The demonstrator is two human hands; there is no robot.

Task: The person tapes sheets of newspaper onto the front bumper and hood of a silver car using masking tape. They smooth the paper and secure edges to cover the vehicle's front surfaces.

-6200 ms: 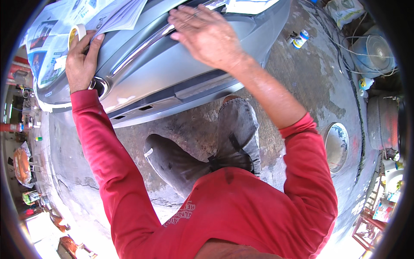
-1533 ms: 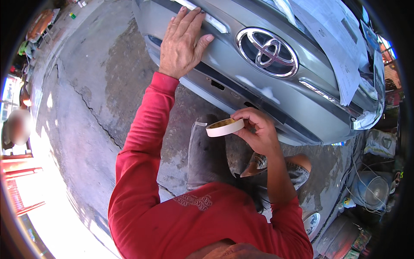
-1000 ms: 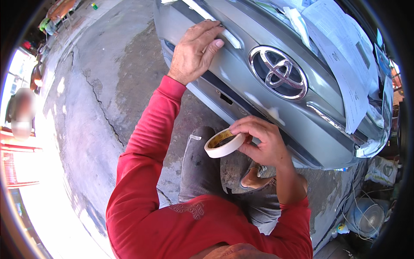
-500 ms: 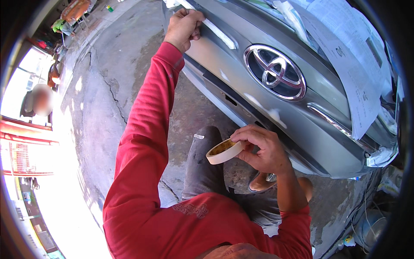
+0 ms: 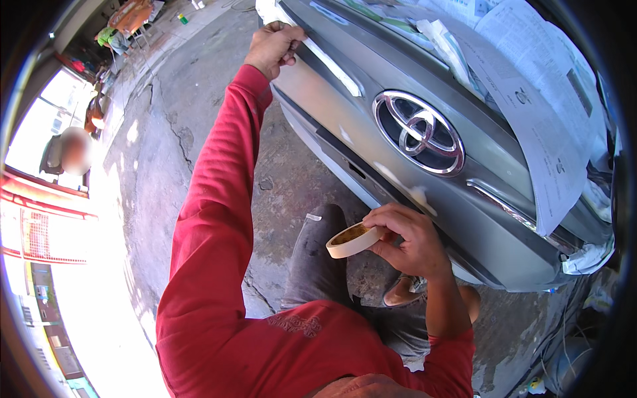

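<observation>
One tape roll (image 5: 352, 240) in right hand's (image 5: 406, 240) closed grip; left hand (image 5: 272, 48) seemingly pinching bumper (image 5: 345, 106).

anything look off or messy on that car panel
Yes. The newspaper masking on the silver car panel lies crumpled and uneven, its lower corner hanging loose over the trim right of the emblem. The concrete floor is cracked.

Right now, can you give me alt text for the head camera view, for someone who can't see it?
A person in a red long-sleeved shirt crouches at a silver car panel, left hand pinching its upper edge while the right hand holds a roll of masking tape. Newspaper covers the panel's upper part above a chrome emblem.
</observation>
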